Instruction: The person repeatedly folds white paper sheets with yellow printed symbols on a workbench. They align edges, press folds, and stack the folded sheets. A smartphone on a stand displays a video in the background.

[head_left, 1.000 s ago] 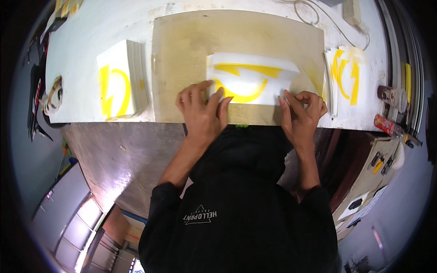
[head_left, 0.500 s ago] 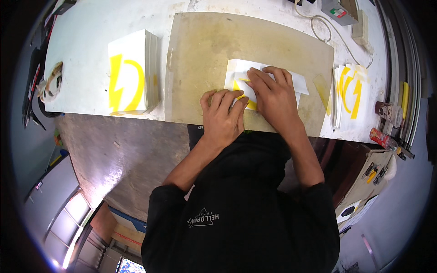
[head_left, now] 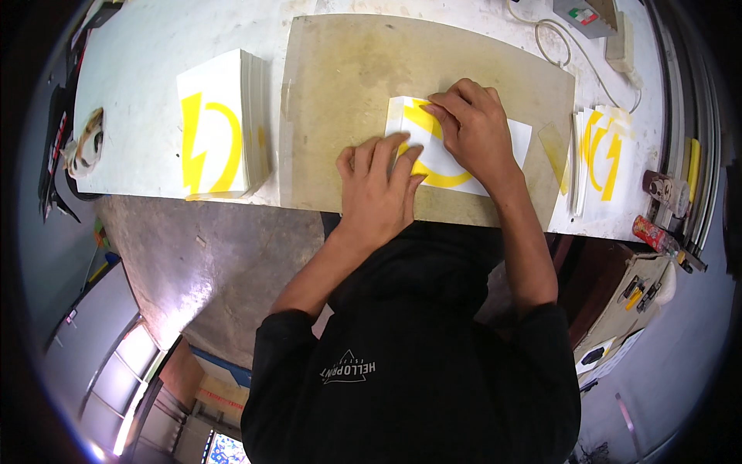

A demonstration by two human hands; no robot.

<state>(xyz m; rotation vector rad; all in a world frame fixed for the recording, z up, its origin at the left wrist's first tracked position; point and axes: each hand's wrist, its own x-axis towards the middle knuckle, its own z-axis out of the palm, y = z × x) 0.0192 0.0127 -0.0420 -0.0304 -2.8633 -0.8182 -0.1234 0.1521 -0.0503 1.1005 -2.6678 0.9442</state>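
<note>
A white sheet of paper (head_left: 519, 143) with a bold yellow print lies on the tan board in front of me. A narrow white band, apparently a fold, runs along its left end. My right hand (head_left: 475, 124) is over the far edge, its thumb and bent fingers closed together on the paper there, covering part of the print. At the sheet's left side rests my left hand (head_left: 377, 182), fingers apart and slightly bent, with the tips touching the paper near its left end. The sheet's middle is partly hidden beneath my right hand.
The tan board (head_left: 340, 85) covers the middle of the white table (head_left: 139, 77). To the left stands a thick stack of printed white paper pieces (head_left: 212, 127). At right lies a smaller printed pile (head_left: 607, 166), with a bottle (head_left: 653, 233) and cable (head_left: 568, 46) nearby.
The white layer that was folded over the sheet no longer covers it, and more yellow print shows. My right hand has moved slightly away from me; my left has hardly moved.
</note>
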